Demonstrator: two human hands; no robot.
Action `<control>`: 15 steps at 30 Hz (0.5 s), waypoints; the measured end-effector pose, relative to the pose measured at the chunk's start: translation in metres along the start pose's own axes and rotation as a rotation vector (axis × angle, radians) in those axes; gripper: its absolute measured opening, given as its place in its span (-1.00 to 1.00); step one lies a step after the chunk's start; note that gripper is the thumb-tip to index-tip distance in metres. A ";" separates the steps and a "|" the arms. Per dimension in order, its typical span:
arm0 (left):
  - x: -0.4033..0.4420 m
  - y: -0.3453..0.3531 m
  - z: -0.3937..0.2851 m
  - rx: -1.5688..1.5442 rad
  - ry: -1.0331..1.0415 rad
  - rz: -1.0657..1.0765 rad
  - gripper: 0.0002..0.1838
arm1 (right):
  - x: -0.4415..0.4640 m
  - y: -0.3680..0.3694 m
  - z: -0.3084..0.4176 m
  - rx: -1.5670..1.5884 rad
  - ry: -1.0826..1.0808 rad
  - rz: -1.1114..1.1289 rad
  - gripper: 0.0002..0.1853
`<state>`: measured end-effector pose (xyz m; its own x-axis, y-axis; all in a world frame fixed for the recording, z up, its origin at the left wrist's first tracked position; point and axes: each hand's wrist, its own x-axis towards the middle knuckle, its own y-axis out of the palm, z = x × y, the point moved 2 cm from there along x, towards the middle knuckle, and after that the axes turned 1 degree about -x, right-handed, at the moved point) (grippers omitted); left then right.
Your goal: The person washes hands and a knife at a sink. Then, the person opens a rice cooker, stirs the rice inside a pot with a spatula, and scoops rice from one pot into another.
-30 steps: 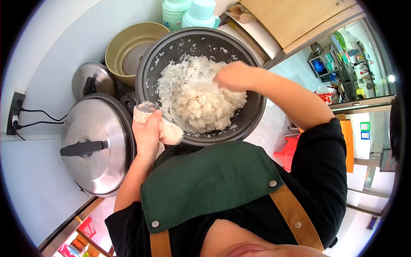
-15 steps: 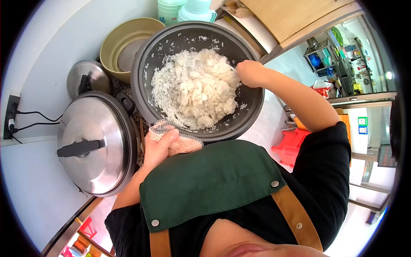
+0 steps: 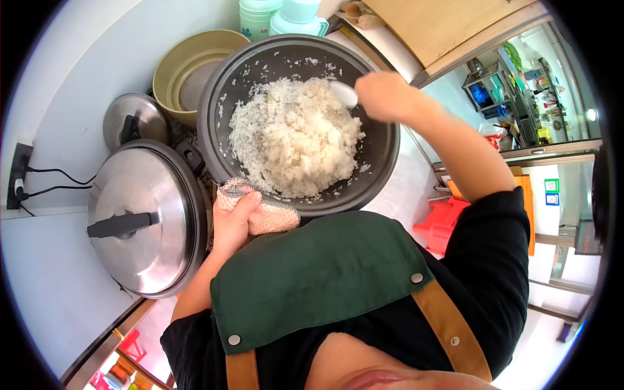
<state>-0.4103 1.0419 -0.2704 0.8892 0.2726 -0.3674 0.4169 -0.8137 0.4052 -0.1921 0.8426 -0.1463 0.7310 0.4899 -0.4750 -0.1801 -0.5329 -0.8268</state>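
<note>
A large dark pot holds a mound of white rice, with loose grains stuck to its inner wall. My right hand, slightly blurred, is closed on a white paddle over the right part of the pot, the paddle's blade at the upper right of the mound. At the pot's near left rim, my left hand grips a folded checked cloth that lies against the rim.
Left of the pot stands a cooker with a steel lid. Behind it are a smaller lid and an olive basin. Mint-green flasks stand at the back, near a wooden cabinet. A red stool is at right.
My right hand has moved right from the rice mound, and the paddle now shows above it. My left hand, with the cloth, has come to the pot's rim.
</note>
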 end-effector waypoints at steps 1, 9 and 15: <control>0.000 0.001 -0.001 0.024 0.006 0.005 -0.80 | 0.011 -0.004 -0.009 -0.031 0.057 -0.003 -0.87; 0.001 0.007 -0.007 0.020 0.032 -0.043 -0.82 | 0.051 0.061 -0.003 0.145 -0.115 0.062 -0.84; 0.005 0.002 -0.010 -0.065 -0.010 -0.063 -0.83 | 0.033 0.062 0.008 0.058 -0.269 0.096 -0.87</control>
<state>-0.4027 1.0466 -0.2635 0.8592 0.3167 -0.4019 0.4834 -0.7599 0.4347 -0.1842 0.8312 -0.2158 0.5092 0.6088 -0.6084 -0.2827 -0.5494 -0.7863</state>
